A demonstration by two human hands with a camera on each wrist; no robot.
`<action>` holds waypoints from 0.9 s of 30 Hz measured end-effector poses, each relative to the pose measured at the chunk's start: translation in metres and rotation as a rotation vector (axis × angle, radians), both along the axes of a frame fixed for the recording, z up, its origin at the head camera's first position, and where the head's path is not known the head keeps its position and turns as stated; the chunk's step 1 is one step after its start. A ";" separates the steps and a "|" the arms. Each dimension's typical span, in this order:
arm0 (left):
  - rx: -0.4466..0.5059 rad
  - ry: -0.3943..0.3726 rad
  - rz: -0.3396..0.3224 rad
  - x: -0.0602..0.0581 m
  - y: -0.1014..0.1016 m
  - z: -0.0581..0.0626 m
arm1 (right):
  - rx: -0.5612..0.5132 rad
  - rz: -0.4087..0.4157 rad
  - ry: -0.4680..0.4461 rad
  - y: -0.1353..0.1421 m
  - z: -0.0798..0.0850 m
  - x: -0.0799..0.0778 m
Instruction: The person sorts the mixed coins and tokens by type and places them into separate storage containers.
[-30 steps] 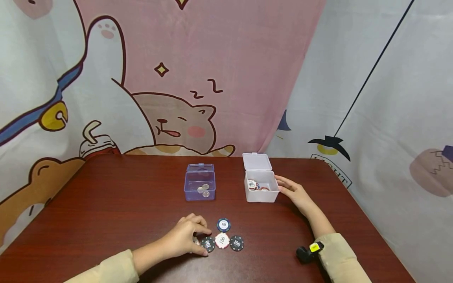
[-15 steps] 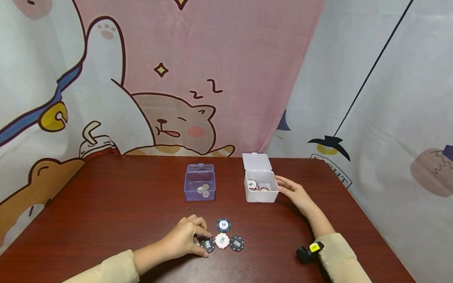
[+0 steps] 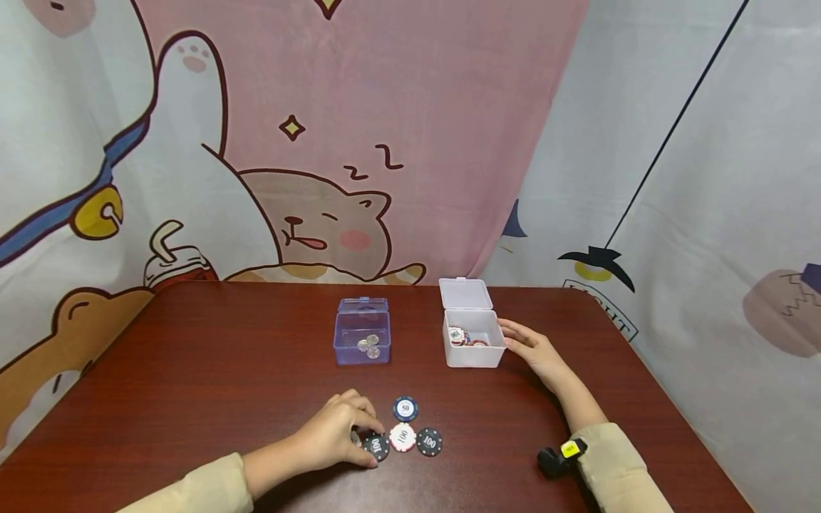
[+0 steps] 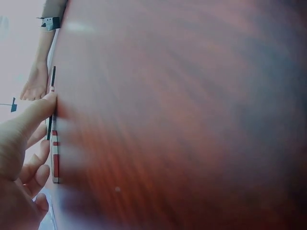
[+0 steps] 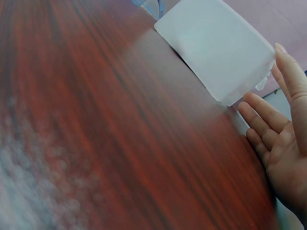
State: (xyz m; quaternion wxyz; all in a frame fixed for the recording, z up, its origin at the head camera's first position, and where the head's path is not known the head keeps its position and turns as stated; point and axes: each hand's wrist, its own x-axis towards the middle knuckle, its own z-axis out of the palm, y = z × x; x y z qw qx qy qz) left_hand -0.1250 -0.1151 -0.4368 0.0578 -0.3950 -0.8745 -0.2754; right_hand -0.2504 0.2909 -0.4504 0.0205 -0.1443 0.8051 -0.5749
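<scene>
Black round 100 chip (image 3: 376, 446), well inside table's (image 3: 192, 385) left edge, pinched by left hand (image 3: 340, 429); right hand (image 3: 535, 353), fingers extended, touches white plastic box (image 3: 474, 358). Grasping, apparently; lift needs firmness.

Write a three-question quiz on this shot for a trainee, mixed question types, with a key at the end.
1. True or false: the white box stands with its lid open.
2. What lies in the blue box? A) dice B) coins C) keys
3. Which hand pinches a black chip?

Key: 1 true; 2 B; 3 the left hand.
</scene>
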 end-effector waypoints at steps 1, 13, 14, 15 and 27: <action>0.003 0.000 -0.002 0.000 0.000 0.000 | -0.004 0.000 -0.001 0.000 0.000 0.000; 0.045 0.010 -0.007 0.000 0.006 0.003 | 0.009 -0.006 -0.002 0.000 0.000 -0.001; 0.050 0.009 -0.003 0.000 0.006 0.003 | 0.008 -0.007 -0.002 0.000 0.000 -0.001; 0.055 0.008 0.000 -0.001 0.007 0.004 | 0.007 -0.005 0.000 0.000 0.000 -0.001; 0.116 -0.018 0.041 -0.004 0.024 0.011 | 0.011 -0.003 0.006 0.000 0.000 -0.001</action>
